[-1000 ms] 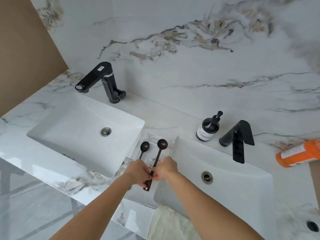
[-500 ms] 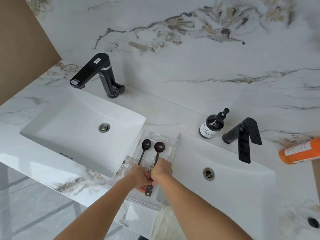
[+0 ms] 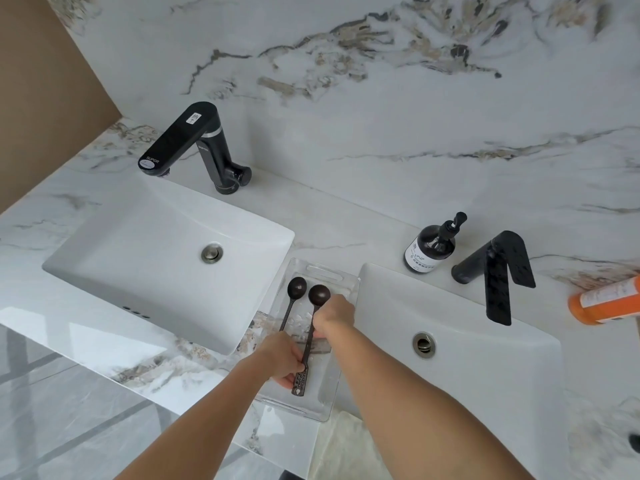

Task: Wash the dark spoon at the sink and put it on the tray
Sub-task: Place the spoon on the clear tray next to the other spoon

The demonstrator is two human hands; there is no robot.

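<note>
Both hands are on the same dark spoon (image 3: pixel 309 336) over the clear tray (image 3: pixel 331 382): your left hand (image 3: pixel 281 358) pinches the handle near its perforated end, fingers curled under it, and your right hand (image 3: pixel 334 315) closes round the stem just below the bowl. Can't tell if the spoon already rests on the tray floor or hangs just above it.

Judging by this, you're at the set-down, so task looks nearly done. To do it well: lower it flat, parallel w/ the second spoon (image 3: pixel 292 299) lying to its left, bowl toward the wall end. Keep a gap so the bowls don't knock. Let go w/ the right hand first, then slide the left fingers out from under the handle w/o dragging the spoon. Tray looks light and sits on the desk (image 3: pixel 346 230) strip btwn basins, so don't push sideways.

Count: 2 dark spoons, 1 tray, 2 white sinks (left sink (image 3: pixel 138 258), right sink (image 3: pixel 485 358)), 2 black taps (left tap (image 3: pixel 194 140), right tap (image 3: pixel 498 271)), 1 dark pump bottle (image 3: pixel 429 251), 1 orange bottle (image 3: pixel 606 299) on its side at the right edge.
</note>
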